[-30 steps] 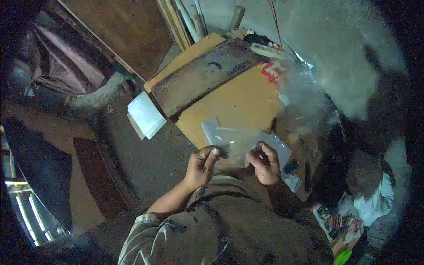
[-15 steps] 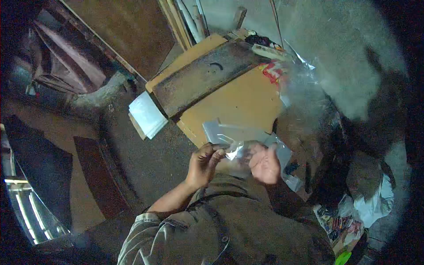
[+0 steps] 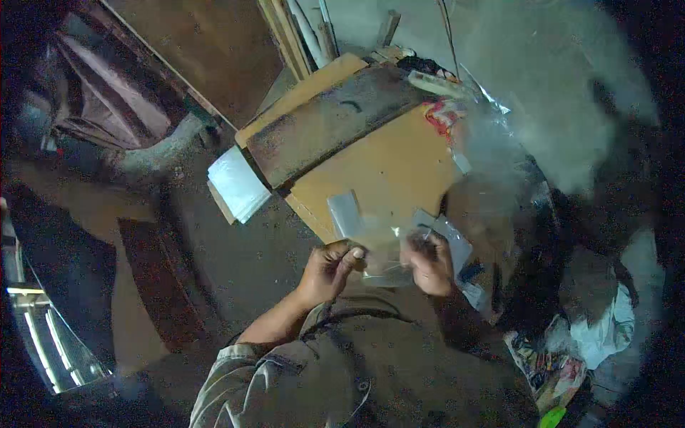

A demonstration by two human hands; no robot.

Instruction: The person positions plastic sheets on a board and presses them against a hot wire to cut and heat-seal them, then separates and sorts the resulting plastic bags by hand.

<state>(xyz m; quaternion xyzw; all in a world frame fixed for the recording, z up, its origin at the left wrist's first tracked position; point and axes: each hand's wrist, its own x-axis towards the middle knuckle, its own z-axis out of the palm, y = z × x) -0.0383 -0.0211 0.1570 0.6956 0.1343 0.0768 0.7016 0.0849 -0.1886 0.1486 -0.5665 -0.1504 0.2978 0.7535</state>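
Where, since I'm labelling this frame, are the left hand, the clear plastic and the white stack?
Left hand (image 3: 330, 270): head view, middle of the hand.
Clear plastic (image 3: 386, 267): head view, middle, between the hands.
White stack (image 3: 239, 185): head view, top face.

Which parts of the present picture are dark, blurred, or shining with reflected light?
Head view: black corners, dim surroundings; also in head view, the right hand looks blurrier than the left hand, and the clear plastic between them shows a small glint.
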